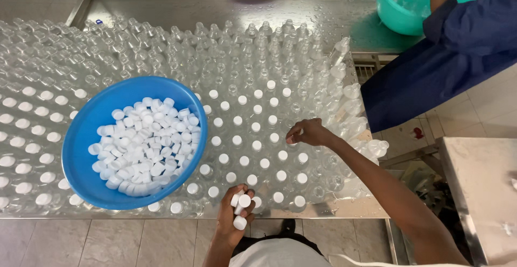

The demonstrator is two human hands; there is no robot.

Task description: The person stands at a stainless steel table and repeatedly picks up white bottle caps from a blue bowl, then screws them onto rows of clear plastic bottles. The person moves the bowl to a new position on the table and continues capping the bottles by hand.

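Hundreds of clear bottles [161,46] are stood on the steel worktop [344,205]. Several white caps [240,202] are gripped in the left hand [234,218]; one cap is pinched by the right hand [308,133] over a bottle. Near rows are capped; far rows and the right edge are left open. More caps are held in the blue bowl [81,137].

bright, even overhead light | glare on steel table [334,19] | sharp focus
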